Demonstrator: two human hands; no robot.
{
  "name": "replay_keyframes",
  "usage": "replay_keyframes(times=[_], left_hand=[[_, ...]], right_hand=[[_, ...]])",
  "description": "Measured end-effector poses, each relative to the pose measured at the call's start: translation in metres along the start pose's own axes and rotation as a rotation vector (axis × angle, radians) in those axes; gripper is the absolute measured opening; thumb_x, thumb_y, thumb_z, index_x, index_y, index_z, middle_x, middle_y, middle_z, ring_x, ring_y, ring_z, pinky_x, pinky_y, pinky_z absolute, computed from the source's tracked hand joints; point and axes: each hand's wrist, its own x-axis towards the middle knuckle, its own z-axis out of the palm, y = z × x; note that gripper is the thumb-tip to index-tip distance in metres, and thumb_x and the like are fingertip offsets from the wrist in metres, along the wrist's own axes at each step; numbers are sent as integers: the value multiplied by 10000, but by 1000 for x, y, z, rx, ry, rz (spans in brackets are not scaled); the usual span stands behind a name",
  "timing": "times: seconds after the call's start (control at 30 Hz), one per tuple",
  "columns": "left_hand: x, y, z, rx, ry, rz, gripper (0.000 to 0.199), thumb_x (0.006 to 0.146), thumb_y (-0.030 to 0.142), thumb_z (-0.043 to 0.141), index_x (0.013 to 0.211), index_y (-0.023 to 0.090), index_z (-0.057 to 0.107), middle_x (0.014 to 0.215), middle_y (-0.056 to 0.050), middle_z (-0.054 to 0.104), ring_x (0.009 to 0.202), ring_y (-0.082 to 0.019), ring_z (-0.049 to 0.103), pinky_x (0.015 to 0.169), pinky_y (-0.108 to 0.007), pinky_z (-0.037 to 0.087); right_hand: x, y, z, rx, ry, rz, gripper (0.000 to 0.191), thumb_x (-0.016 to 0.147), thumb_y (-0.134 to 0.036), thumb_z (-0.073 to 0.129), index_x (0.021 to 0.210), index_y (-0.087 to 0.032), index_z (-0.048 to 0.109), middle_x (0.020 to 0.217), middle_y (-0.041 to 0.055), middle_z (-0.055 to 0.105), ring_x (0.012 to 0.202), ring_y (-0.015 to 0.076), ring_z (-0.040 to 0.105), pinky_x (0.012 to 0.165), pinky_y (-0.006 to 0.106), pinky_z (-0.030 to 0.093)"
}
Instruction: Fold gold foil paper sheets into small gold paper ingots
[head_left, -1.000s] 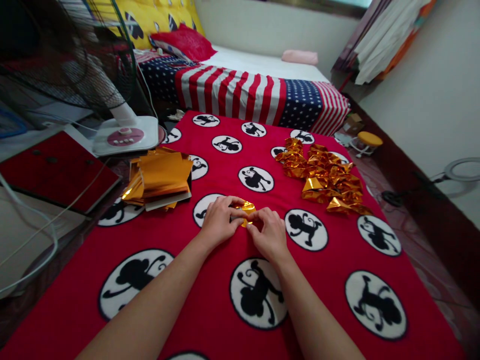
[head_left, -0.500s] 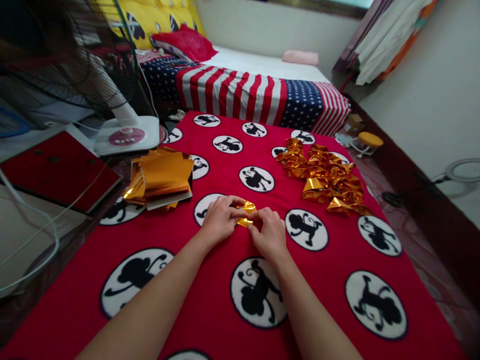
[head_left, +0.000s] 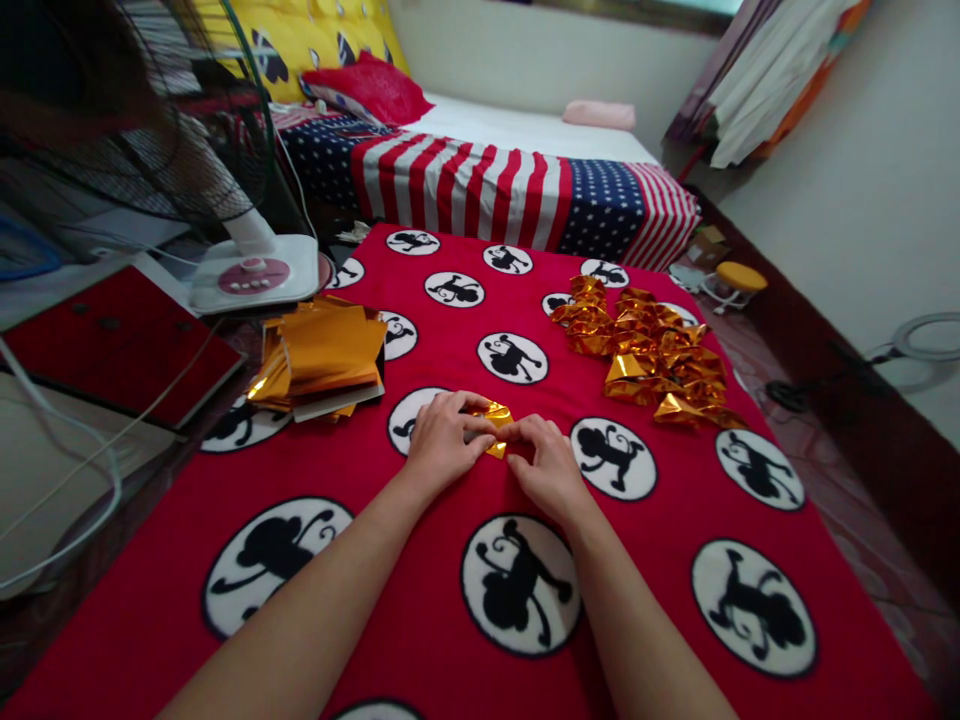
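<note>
A small piece of shiny gold foil paper [head_left: 496, 414], partly folded, lies on the red cloth between my hands. My left hand [head_left: 448, 436] covers its left side, with the fingers bent and the thumb pressing on it. From the right, my right hand [head_left: 546, 458] touches the foil paper with its index fingertip, and its thumb stands a little apart, off the paper. The fingers hide much of the sheet. To the left is a stack of flat gold foil sheets [head_left: 330, 345]. At the right lies a pile of folded gold foil pieces [head_left: 645, 350].
A red cloth with monkey circles [head_left: 465, 345] covers the surface. At the left, a fan base [head_left: 255, 270] stands beside a dark red panel [head_left: 124, 330] and white cables. Beyond is a bed with a striped, starred cover [head_left: 480, 190]. A yellow-topped stool [head_left: 739, 280] stands on the floor at right.
My left thumb has come down across the foil paper. My right thumb has drawn back from the paper's near edge. The stack and the pile look the same.
</note>
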Motion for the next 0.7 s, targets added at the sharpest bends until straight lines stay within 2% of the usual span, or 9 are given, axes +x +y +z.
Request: replay_keyframes(times=[0.23, 0.43, 0.53, 0.7], left_hand=[[0, 0, -3, -13, -17, 19, 119, 737, 328, 745, 851, 341, 774, 1167, 13, 661, 1097, -245, 536, 959, -425, 416], [-1, 2, -1, 3, -16, 4, 97, 752, 307, 728, 832, 341, 772, 1171, 16, 660, 1104, -253, 534, 947, -442, 414], [-1, 1, -1, 13, -7, 8, 127, 776, 258, 695, 829, 345, 772, 1176, 20, 659, 1102, -248, 532, 931, -436, 415], [-2, 0, -1, 19, -6, 19, 216, 815, 189, 622, 839, 346, 769, 1173, 22, 662, 1096, -234, 537, 902, -425, 420]], right_hand=[[0, -3, 5, -49, 75, 33, 105, 810, -174, 648, 882, -249, 662, 929, 9, 654, 897, 204, 550, 769, 327, 356], [-1, -3, 3, -46, 35, -5, 149, 797, -162, 666, 910, -259, 656, 953, 6, 651, 919, 206, 546, 790, 330, 354], [-1, -4, 5, -78, 55, 14, 103, 804, -256, 692, 900, -258, 653, 953, 7, 647, 914, 214, 543, 769, 332, 341], [-2, -6, 9, -136, 79, 13, 221, 750, -340, 756, 908, -250, 630, 963, 11, 639, 902, 221, 531, 747, 327, 324]])
